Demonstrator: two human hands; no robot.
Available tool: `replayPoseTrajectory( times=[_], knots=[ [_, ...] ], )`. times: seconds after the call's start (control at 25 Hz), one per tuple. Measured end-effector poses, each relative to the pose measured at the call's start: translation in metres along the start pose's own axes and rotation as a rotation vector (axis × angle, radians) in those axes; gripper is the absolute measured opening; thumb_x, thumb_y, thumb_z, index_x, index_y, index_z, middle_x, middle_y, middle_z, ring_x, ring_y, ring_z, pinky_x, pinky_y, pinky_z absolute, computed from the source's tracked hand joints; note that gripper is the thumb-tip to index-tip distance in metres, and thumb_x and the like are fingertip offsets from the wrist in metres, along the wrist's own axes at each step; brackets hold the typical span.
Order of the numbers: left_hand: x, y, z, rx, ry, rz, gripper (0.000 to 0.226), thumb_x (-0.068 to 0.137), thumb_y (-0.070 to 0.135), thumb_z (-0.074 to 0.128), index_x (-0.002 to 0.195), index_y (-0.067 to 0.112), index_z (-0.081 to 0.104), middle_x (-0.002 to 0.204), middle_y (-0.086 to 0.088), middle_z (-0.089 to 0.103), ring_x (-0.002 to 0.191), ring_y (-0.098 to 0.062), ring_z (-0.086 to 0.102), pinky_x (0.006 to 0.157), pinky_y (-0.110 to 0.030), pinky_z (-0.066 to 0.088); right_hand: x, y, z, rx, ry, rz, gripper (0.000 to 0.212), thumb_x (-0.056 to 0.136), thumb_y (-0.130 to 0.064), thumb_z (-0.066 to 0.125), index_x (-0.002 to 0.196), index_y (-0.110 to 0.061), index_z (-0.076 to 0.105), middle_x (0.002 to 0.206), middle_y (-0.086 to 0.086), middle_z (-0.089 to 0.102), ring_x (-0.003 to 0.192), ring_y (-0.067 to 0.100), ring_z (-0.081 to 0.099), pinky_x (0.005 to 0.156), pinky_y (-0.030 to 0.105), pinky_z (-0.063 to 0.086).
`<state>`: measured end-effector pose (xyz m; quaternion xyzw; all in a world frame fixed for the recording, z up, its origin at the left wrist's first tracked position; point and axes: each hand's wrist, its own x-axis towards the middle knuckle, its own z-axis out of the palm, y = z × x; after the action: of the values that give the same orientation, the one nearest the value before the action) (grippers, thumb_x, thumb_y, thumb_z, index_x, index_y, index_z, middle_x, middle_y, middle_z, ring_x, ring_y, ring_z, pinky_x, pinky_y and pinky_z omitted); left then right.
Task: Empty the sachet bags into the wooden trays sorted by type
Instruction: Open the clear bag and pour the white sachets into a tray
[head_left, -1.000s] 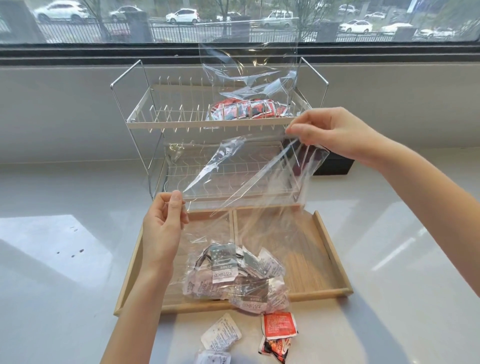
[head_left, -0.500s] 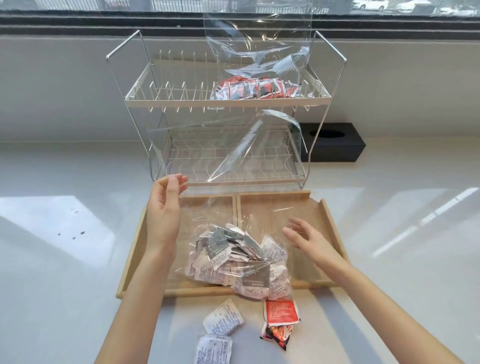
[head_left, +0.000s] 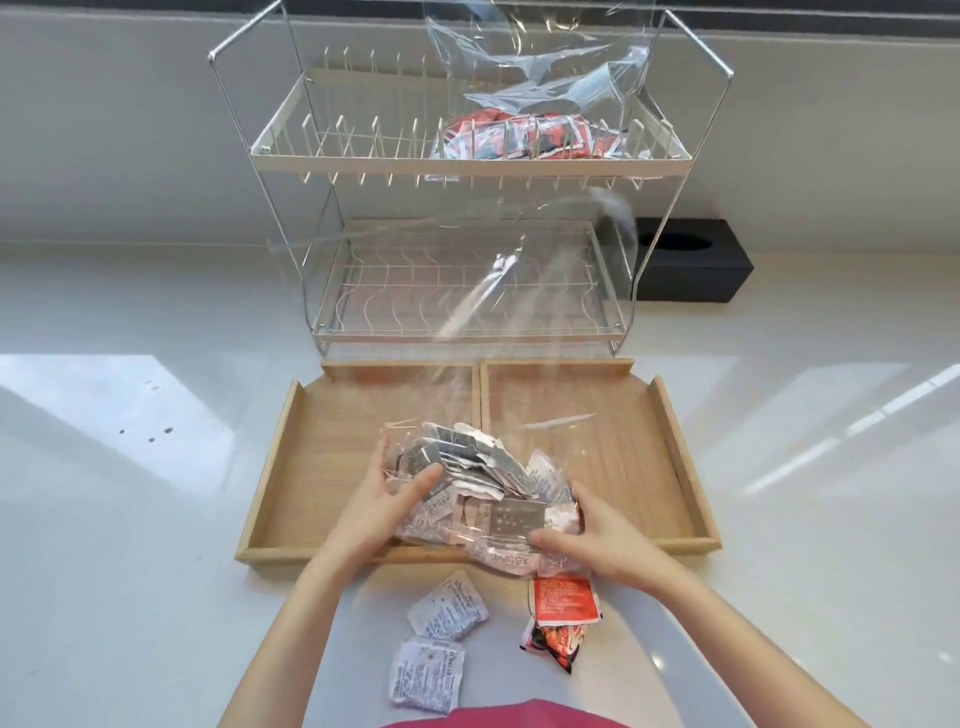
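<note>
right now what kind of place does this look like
Probably a home kitchen counter by a wall: a two-tier wire dish rack stands on a glossy white countertop, with a black tissue box behind it.

We dropped both hands onto the sachet pile: left hand (head_left: 387, 501) off the bag's top edge, now at its 9 o'clock; right hand (head_left: 589, 535) at 4 o'clock. Clear bag (head_left: 519, 322) released, sagging.
</note>
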<state>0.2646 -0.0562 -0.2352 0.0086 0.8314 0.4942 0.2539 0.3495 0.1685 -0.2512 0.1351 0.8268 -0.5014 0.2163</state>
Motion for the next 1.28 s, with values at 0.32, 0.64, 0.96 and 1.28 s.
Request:
replayPoseTrajectory(
  times=[0.32,0.64,0.96,1.28],
  knots=[
    [-0.001,-0.021,-0.015,0.302,-0.176,-0.035,0.108,0.057,0.059,0.069,0.140,0.015,0.015,0.135,0.004,0.044,0.109,-0.010,0.047,0.088,-0.024,0.034,0.008,-0.003,0.001,0.137,0.203,0.017,0.027,0.080,-0.027,0.066,0.102,-0.018,0.053,0.082,-0.014,0.064,0.066,-0.006,0.061,0.053,0.006,0.045],
    [-0.018,0.008,0.006,0.283,0.233,0.336,0.027,0.081,0.035,0.062,0.099,0.018,0.050,0.087,0.014,0.056,0.081,-0.011,0.054,0.061,-0.019,0.038,-0.005,-0.013,-0.023,0.348,0.341,-0.009,0.034,0.085,-0.036,0.059,0.111,-0.016,0.056,0.093,-0.006,0.067,0.073,0.001,0.066,0.057,0.012,0.046],
    [-0.038,0.037,0.061,0.118,0.093,0.262,0.027,0.078,0.036,0.064,0.097,0.025,0.049,0.083,0.024,0.052,0.072,0.007,0.054,0.056,-0.008,0.041,-0.051,0.027,-0.071,0.464,0.346,0.010,0.036,0.087,-0.033,0.055,0.112,-0.007,0.058,0.108,0.009,0.069,0.092,0.018,0.067,0.082,0.034,0.054],
    [-0.044,0.019,0.075,-0.307,-0.172,-0.027,0.052,0.084,0.005,0.058,0.131,0.013,0.039,0.109,0.003,0.062,0.090,-0.004,0.064,0.061,-0.014,0.052,-0.068,0.064,-0.095,0.620,0.174,0.056,0.027,0.087,-0.007,0.055,0.113,0.002,0.055,0.085,0.008,0.074,0.070,0.020,0.072,0.062,0.021,0.056]
  ],
)
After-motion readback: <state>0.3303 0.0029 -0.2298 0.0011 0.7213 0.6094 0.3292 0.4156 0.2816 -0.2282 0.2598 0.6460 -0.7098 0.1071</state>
